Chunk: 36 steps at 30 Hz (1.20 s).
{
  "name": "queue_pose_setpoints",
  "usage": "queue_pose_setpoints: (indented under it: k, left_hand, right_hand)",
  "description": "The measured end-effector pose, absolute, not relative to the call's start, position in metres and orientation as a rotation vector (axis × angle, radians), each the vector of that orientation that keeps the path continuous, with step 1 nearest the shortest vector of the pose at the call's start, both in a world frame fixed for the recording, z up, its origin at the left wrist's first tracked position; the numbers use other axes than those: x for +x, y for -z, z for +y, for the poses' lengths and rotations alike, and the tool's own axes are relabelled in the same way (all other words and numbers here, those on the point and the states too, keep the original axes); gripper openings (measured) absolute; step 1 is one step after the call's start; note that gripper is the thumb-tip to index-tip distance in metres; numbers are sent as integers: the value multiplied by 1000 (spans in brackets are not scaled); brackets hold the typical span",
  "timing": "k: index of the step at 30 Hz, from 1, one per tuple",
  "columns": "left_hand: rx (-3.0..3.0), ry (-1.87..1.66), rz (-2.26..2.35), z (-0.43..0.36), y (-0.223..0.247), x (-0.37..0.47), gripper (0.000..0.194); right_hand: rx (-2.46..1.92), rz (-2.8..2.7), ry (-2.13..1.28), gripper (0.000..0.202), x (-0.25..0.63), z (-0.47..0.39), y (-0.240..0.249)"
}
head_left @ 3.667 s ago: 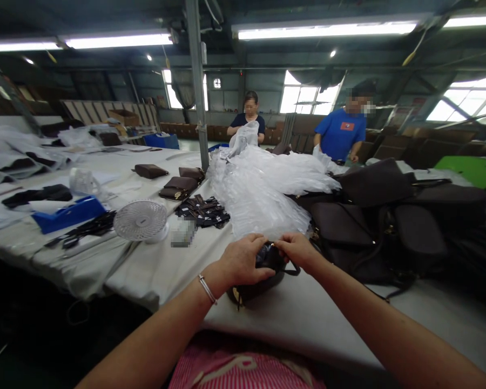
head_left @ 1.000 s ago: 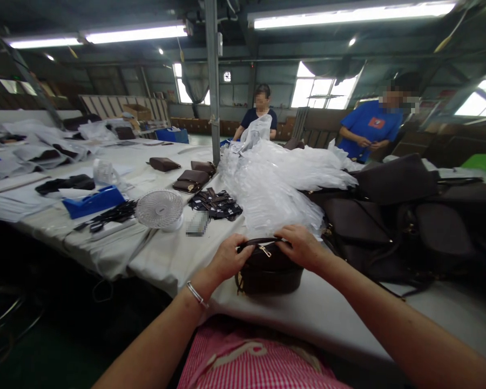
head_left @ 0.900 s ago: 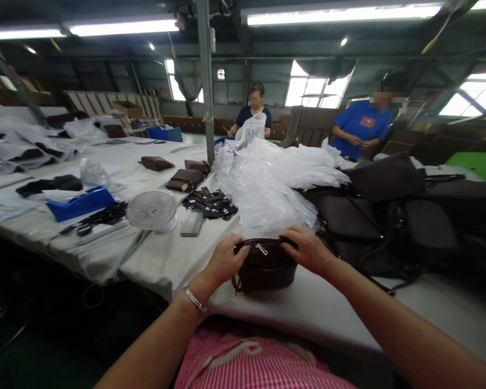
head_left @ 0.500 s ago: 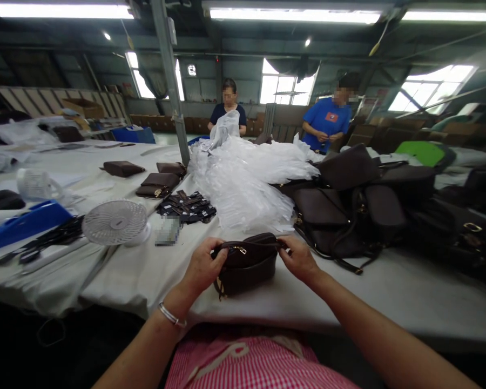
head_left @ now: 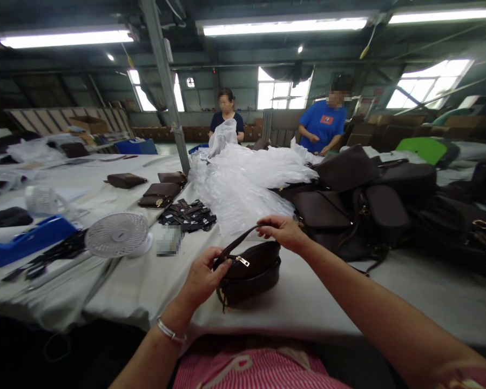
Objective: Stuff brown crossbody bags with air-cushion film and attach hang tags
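A small dark brown bag with a gold zipper pull stands on the white-covered table close to my body. The fingers and thumb of my left hand pinch its upper left end. My right hand holds up a dark strap, which arcs from the bag's left end up to my fingertips. Gold-coloured metal parts hang at the bag's lower left side.
Clear plastic bags are heaped beyond my hands. Dark bags pile up at right. A white fan, black tags and a blue tray lie left. Two people stand across the table.
My right hand has left the bag's right end and moved up and left, and now lifts the strap. My left hand stays at the left end. The view has tilted slightly upward.
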<state>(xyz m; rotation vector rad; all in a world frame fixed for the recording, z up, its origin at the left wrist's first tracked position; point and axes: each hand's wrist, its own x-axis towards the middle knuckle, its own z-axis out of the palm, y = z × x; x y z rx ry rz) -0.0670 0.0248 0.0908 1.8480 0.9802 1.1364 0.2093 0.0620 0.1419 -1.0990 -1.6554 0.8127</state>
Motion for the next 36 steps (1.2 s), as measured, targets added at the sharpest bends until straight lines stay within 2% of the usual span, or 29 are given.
queue_pose_setpoints:
  k: [3,8,11,14,18,21,27,31,34,36]
  left_hand:
    - [1711,-1127,806,25,-88,-78,25]
    - [1520,-1087,785,28,-76,-91,29]
    - [1545,-1113,784,28,-72,-94,29]
    - [1651,-1094,711,28,-80,-98,24]
    - [1853,-969,632,34,-102,-107,14]
    - [2029,-989,741,40,-113,-105,4]
    - [2137,-1458,1167,36,-99,-76,13]
    - [2258,-1695,1340,27,-86,-64,22]
    - [2292,-1663,1508,25,-84,-60,26]
    - [2300,-1565,1621,24,-85,-59,28]
  right_hand:
    - [-1075,-1716,-834,38,199,57,-149]
    - [-1057,-1960,-305,34,186,35,-147]
    - [-978,-2036,-162,33,178,27,-145]
    - [-1040,-2048,-131,31,177,32,-143]
    - [-1192,-2009,-271,23,187,45,-140]
    - [-1230,-1965,-320,21,191,46,-140]
    - [-1146,-1967,-349,27,190,34,-143]
    - [-1025,-1975,-76,25,190,25,-142]
    - [-943,-1913,168,26,180,8,-136]
    - [-928,-1970,151,26,167,-6,-127]
